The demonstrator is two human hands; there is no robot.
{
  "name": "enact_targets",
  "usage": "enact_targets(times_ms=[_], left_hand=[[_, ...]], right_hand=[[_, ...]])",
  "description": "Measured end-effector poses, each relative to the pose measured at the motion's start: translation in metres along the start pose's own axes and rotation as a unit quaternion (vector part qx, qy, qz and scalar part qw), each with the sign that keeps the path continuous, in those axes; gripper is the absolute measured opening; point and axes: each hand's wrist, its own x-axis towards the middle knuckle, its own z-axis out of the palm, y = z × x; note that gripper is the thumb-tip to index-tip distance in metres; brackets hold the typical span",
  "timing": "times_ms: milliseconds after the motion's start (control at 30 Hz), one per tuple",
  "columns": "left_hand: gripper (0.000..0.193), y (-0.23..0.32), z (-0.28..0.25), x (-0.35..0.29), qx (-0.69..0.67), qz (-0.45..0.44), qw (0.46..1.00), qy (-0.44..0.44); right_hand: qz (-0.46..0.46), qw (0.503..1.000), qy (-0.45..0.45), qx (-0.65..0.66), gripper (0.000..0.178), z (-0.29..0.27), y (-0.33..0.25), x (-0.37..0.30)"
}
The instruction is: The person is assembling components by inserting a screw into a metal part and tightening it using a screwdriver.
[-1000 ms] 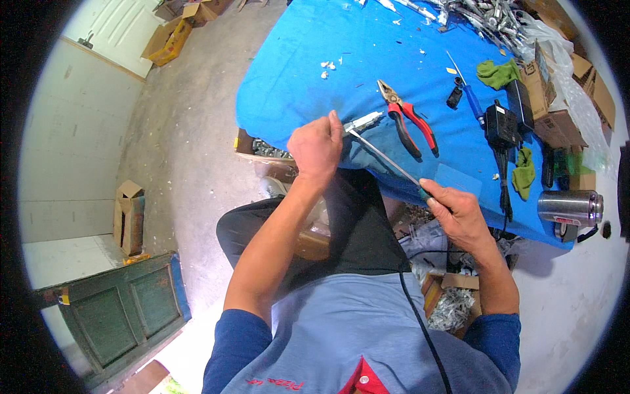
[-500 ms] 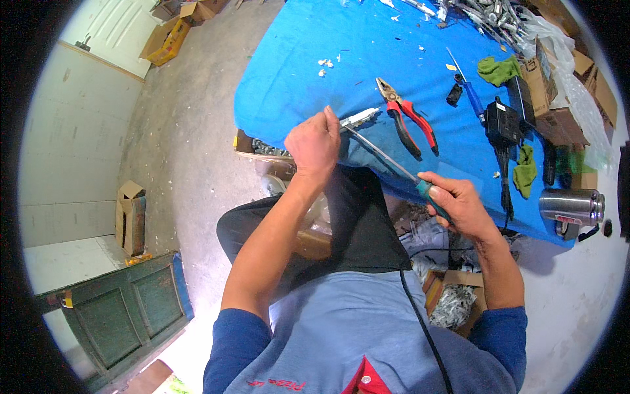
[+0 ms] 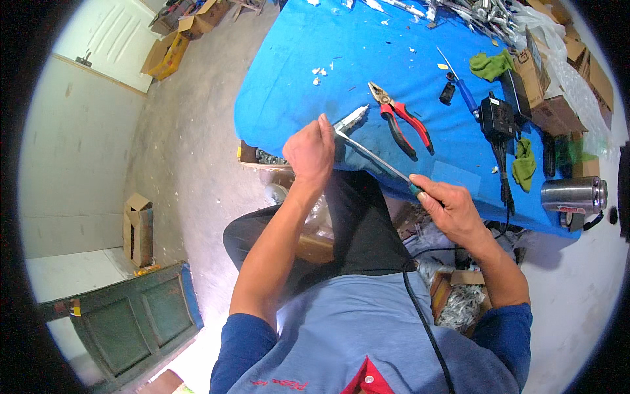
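My left hand (image 3: 310, 152) is closed round a slim white and silver part (image 3: 352, 119), whose far end sticks out past the fingers over the table's near edge. Its exact kind does not show. In my right hand (image 3: 451, 205) I grip a screwdriver (image 3: 380, 161) by its green handle. The long metal shaft points up and left, and its tip meets the white part beside my left fingers. Just right of that part lie red and black pliers (image 3: 401, 121), jaws pointing away from me.
The blue-covered table (image 3: 282, 79) carries a blue screwdriver (image 3: 468, 97), a black adapter (image 3: 497, 118), green cloths (image 3: 491, 65) and a steel flask (image 3: 573, 195). Metal parts (image 3: 489, 20) pile up at the far right. Below the table stands a box of scraps (image 3: 462, 305).
The screwdriver's handle and my right hand have shifted slightly left, with the grip turned more over the handle. The tip stays at the white part. The whole view has shifted a little.
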Motion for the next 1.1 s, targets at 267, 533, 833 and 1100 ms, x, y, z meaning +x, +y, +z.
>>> enact_targets(times_ms=[267,533,833,1100], left_hand=[[0.044,0.000,0.002,0.000,0.012,-0.008,1.000,-0.007],[0.044,0.001,0.002,0.005,0.017,-0.023,1.000,-0.006],[0.045,0.000,0.000,-0.002,-0.003,-0.037,0.999,-0.017],[0.046,0.000,-0.004,-0.005,0.008,-0.026,0.999,-0.028]], right_hand=[[0.025,0.993,0.000,0.117,0.032,0.006,0.008,0.003],[0.300,0.874,-0.085,0.372,0.033,0.000,-0.008,0.005],[0.010,0.998,0.037,0.047,0.033,0.003,-0.001,-0.004],[0.028,0.999,-0.012,-0.024,0.033,-0.007,-0.009,-0.002]])
